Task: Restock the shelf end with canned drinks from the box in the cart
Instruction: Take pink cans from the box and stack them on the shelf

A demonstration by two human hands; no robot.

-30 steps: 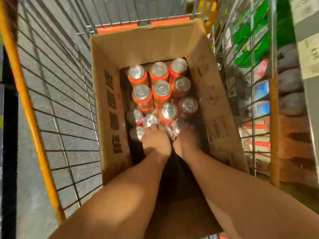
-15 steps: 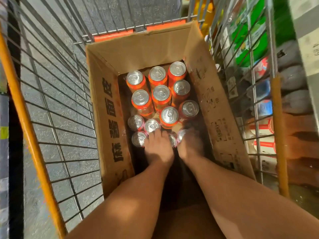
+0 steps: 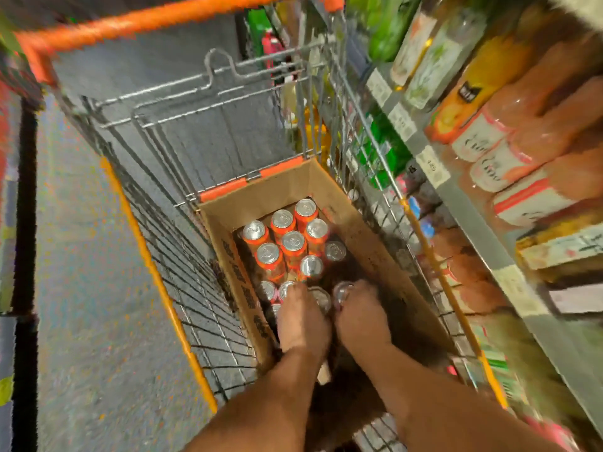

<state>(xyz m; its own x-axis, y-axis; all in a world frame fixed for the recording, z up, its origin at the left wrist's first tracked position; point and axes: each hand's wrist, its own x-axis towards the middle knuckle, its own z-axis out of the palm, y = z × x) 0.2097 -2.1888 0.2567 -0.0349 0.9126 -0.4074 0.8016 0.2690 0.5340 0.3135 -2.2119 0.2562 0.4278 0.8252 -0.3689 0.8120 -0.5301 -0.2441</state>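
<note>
Both hands reach into the cardboard box (image 3: 225,220) in the wire cart (image 3: 169,132). The left hand (image 3: 301,321) and right hand (image 3: 360,316) each curl over a can (image 3: 342,293) at the near end; orange cans (image 3: 282,238) stand upright beyond. Shelf (image 3: 463,203) at right.

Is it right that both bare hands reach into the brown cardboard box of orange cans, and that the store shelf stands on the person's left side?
Not quite: the head view shows the store shelf on the person's right side, beyond the wire cart wall. The rest holds: the left hand and right hand both reach into the brown cardboard box of orange cans.
</note>
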